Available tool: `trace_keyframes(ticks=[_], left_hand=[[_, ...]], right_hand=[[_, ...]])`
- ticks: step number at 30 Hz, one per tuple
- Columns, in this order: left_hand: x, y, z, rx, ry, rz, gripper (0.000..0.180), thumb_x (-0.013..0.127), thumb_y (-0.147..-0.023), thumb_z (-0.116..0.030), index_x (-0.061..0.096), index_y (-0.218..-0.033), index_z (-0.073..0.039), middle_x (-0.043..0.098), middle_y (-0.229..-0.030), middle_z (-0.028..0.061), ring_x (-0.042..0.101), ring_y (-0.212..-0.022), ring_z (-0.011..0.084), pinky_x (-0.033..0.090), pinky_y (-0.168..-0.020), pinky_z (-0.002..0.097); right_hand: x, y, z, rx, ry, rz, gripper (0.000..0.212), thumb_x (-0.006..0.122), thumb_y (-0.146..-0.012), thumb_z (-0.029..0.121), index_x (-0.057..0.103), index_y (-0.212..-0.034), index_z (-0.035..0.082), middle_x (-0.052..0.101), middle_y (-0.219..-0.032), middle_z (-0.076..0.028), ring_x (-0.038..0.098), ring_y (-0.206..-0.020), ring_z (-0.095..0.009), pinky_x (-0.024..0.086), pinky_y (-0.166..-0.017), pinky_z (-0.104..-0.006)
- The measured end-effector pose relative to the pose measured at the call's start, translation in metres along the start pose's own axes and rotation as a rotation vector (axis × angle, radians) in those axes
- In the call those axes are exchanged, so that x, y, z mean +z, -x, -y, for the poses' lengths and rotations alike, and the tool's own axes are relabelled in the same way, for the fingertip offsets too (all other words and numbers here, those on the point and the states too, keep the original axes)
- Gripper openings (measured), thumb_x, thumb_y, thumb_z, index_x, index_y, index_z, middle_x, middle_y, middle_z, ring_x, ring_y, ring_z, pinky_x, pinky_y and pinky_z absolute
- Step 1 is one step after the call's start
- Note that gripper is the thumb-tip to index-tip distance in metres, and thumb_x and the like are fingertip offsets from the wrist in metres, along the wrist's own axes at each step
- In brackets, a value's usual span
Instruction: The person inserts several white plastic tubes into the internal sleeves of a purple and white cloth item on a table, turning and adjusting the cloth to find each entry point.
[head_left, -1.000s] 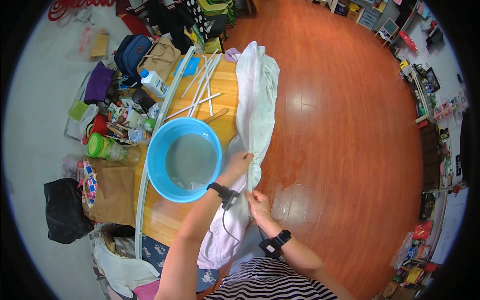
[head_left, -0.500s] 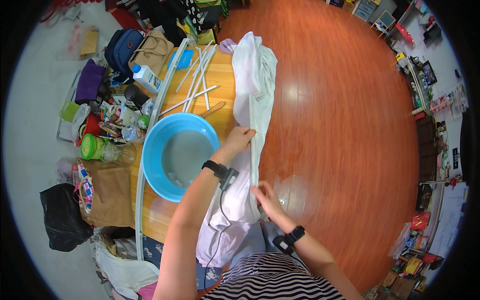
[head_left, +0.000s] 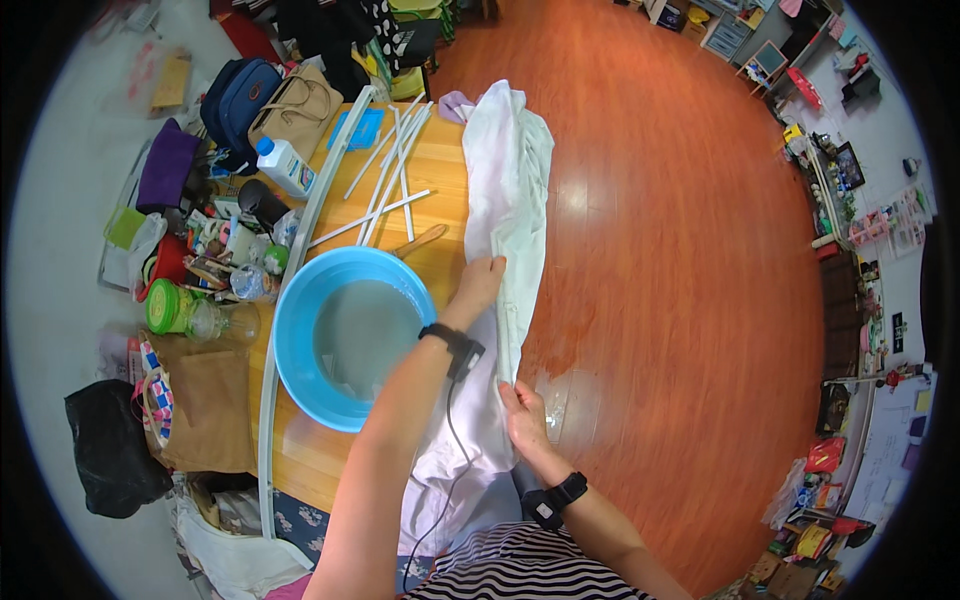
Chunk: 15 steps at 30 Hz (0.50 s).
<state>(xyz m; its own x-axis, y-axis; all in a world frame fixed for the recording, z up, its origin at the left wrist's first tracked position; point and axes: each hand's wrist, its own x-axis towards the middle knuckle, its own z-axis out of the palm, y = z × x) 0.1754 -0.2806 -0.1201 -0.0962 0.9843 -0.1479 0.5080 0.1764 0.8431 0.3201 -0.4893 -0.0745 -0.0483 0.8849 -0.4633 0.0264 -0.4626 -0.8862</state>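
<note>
Pale cloth (head_left: 505,170) pinched at 2 spots

It lies along the right edge of the table (head_left: 441,158), our left hand (head_left: 480,284) gripping the far spot, our right hand (head_left: 526,416) the near. If either loosens, we judge, overhanging weight could drag it floorward.

No legible text, numbers or signs.

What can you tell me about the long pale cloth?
The pale cloth looks like soft fabric, whitish, pinker toward its near end, wrinkled, with a long strip-like fold. It lies lengthwise along the right side of the wooden table. The left fingers and right fingers grip its fold, one behind the other; a dark cable crosses its near part.
</note>
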Motion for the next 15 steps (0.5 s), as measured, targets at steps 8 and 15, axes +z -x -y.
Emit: trace_keyframes(ticks=[8,15], left_hand=[[0.003,0.063,-0.008,-0.089,0.08,0.133,0.051,0.044,-0.1,-0.038,0.067,-0.088,0.007,0.066,-0.088,0.0302,0.066,-0.084,0.0428,0.047,-0.074,0.0481],[-0.02,0.002,0.0,-0.278,0.319,0.158,0.036,0.057,-0.097,-0.03,0.067,-0.087,0.003,0.065,-0.076,0.0091,0.059,-0.067,0.0194,0.047,-0.062,0.0388]], right_hand=[[0.031,-0.033,0.022,0.059,-0.094,-0.122,0.039,0.062,-0.1,0.025,0.051,-0.07,0.002,0.042,-0.062,0.003,0.036,-0.06,-0.007,0.031,-0.053,-0.031],[0.012,-0.001,0.006,-0.05,0.305,0.143,0.043,0.062,-0.099,0.032,0.054,-0.074,-0.003,0.049,-0.059,-0.006,0.045,-0.057,-0.011,0.039,-0.052,-0.0351]])
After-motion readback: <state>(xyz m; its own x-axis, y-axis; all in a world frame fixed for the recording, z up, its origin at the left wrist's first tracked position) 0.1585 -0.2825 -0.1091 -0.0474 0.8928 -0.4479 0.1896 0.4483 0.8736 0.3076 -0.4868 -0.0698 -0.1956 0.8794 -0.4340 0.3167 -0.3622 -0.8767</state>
